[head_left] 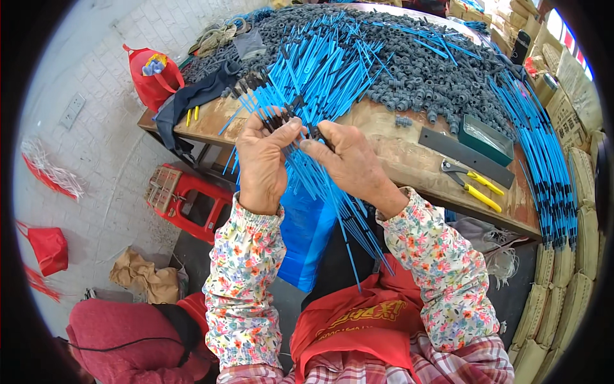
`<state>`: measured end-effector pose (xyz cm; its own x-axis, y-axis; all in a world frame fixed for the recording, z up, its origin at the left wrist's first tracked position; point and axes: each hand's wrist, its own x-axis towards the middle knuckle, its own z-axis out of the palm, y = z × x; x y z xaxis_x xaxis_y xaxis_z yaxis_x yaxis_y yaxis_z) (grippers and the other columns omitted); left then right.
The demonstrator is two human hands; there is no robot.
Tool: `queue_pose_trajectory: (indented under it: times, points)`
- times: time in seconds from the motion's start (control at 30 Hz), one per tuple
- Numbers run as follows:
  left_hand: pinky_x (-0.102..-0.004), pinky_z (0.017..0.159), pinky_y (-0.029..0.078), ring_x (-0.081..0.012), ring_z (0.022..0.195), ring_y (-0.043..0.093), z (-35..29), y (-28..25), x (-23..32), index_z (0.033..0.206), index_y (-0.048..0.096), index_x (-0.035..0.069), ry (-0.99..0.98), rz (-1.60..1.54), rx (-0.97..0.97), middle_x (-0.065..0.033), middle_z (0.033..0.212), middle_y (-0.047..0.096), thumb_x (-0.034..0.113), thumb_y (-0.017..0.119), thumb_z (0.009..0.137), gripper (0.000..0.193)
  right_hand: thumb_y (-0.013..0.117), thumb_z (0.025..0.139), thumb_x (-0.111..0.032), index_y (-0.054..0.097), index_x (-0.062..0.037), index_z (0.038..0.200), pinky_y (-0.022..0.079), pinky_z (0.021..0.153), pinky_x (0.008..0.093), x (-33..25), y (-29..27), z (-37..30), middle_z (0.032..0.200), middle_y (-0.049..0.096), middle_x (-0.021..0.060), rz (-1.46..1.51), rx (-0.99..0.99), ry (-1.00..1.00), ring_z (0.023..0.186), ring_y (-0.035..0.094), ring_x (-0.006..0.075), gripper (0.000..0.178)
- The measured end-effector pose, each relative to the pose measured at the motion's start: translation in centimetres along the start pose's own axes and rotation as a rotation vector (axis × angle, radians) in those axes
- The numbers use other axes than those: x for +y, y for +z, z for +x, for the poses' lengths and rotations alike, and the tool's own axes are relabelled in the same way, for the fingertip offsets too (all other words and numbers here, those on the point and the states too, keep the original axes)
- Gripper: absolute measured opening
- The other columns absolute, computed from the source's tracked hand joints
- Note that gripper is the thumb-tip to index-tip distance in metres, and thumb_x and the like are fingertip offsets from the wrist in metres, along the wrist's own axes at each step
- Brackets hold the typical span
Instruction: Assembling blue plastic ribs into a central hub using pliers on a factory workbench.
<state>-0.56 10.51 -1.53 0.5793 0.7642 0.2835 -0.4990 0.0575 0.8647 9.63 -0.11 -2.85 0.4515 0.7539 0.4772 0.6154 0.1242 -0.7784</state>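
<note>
At the near edge of the table, both my hands are closed on a bundle of thin blue rods with black parts on them [311, 168]. My left hand [263, 160] wraps the bundle with its thumb on top. Close beside it, my right hand [353, 159] pinches a black part, largely hidden by its fingers. The lower ends of the rods hang over my lap. Just beyond my hands lies a large heap of similar blue rods [323, 67] on the wooden table [384, 139].
Small grey plastic fittings [435, 86] are piled across the back. Yellow-handled pliers [476, 185], a dark flat bar [441, 147] and a green tray [486, 141] lie at right. More blue rods [543, 153] hang off the right edge. A red stool [192, 195] stands at left.
</note>
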Motion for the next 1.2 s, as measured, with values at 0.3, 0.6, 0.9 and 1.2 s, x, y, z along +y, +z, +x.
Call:
queue_pose_trajectory:
  times: [0.3, 0.6, 0.9, 1.2]
  points:
    - [-0.0272, 0.066, 0.052, -0.0144, 0.070, 0.061, 0.1, -0.4, 0.4, 0.096, 0.060, 0.004, -0.099, -0.102, 0.035, -0.0045, 0.080, 0.062, 0.007, 0.062, 0.090, 0.007, 0.063, 0.084, -0.031, 0.056, 0.0005, 0.072, 0.043, 0.059, 0.0474, 0.5, 0.1, 0.0, 0.067, 0.058, 0.0233, 0.004, -0.115, -0.041, 0.066, 0.059, 0.0408, 0.035]
    - [-0.0278, 0.054, 0.053, -0.0128, 0.058, 0.060, 0.5, -0.7, 0.5, 0.095, 0.058, 0.009, -0.168, -0.052, 0.058, -0.0037, 0.075, 0.063, 0.015, 0.061, 0.093, 0.008, 0.062, 0.086, -0.025, 0.064, 0.0065, 0.084, 0.047, 0.057, 0.0343, 7.5, -0.9, 2.4, 0.067, 0.061, 0.0135, 0.347, 0.251, 0.370, 0.058, 0.058, 0.0205, 0.032]
    - [-0.0373, 0.072, 0.059, -0.0244, 0.082, 0.070, -0.8, -2.2, 2.2, 0.121, 0.055, 0.004, -0.253, -0.140, -0.048, -0.0112, 0.091, 0.069, 0.005, 0.057, 0.093, 0.028, 0.066, 0.077, -0.011, 0.060, 0.0045, 0.063, 0.042, 0.040, 0.0314, 17.6, -1.0, 11.0, 0.061, 0.062, 0.0146, 0.234, 0.366, 0.683, 0.044, 0.055, 0.0180, 0.022]
    - [-0.0440, 0.077, 0.060, -0.0323, 0.092, 0.069, -1.7, -3.6, 3.0, 0.121, 0.054, 0.006, -0.240, -0.216, -0.208, -0.0213, 0.101, 0.068, 0.008, 0.053, 0.095, 0.026, 0.073, 0.067, -0.005, 0.060, 0.0039, 0.059, 0.044, 0.050, 0.0370, 18.5, 0.0, 12.4, 0.057, 0.059, 0.0079, 0.175, 0.658, 0.691, 0.048, 0.053, 0.0160, 0.018]
